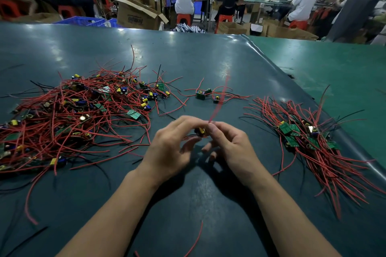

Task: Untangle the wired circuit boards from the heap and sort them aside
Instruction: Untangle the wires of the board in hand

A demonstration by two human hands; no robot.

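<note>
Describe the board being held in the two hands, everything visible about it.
The held board is small and mostly hidden by fingers; a yellow component and a dark part show between them. The left hand and right hand pinch it from either side, above the dark green table, at the centre between the two heaps. A red wire rises from it, blurred, away from the person. More red wire shows under the left fingers. Its board face cannot be seen.

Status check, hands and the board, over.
Both hands, left hand and right hand, pinch one wired board above the table. Its red wire blurred. Tangled heap left, sorted pile right. Nothing blocking.
</note>
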